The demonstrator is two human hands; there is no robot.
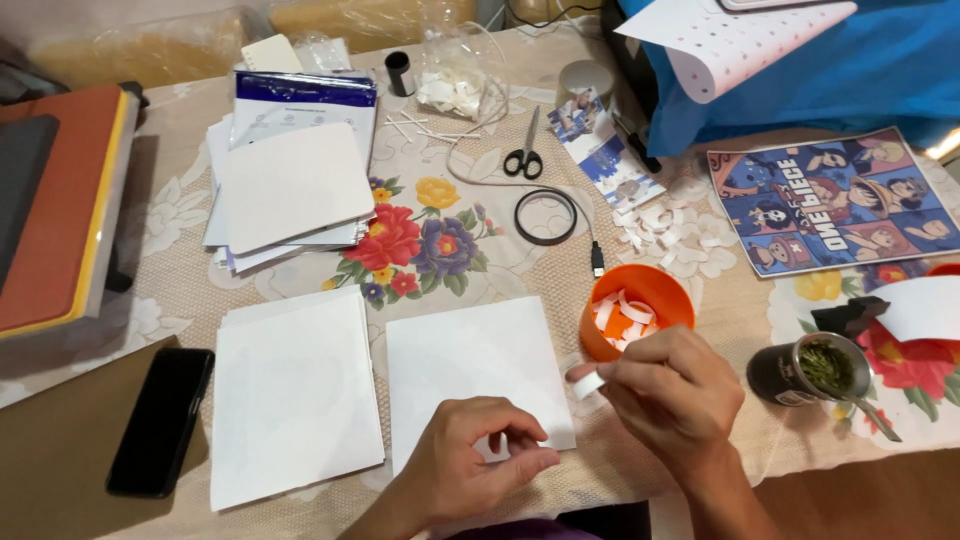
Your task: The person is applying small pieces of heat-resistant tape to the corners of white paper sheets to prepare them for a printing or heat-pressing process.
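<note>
Floral tablecloth (440, 240) over a work table, crowded with paper goods.

Beyond left hand (480, 465): stack of white sheets (292, 400), second paper pile (290, 185), black phone (160, 420) far to its outer side. Under left hand: single white sheet (470, 370), fingers curled, pressing its near edge. Beyond right hand (675, 400): comic print (835, 200), scissors (525, 155), black tape ring (546, 216); orange cup (650, 295) of white strips just past the knuckles; metal cup (805, 370) beside it. Right thumb and forefinger pinch a small white strip (587, 383), between both hands, at the sheet's corner.
</note>
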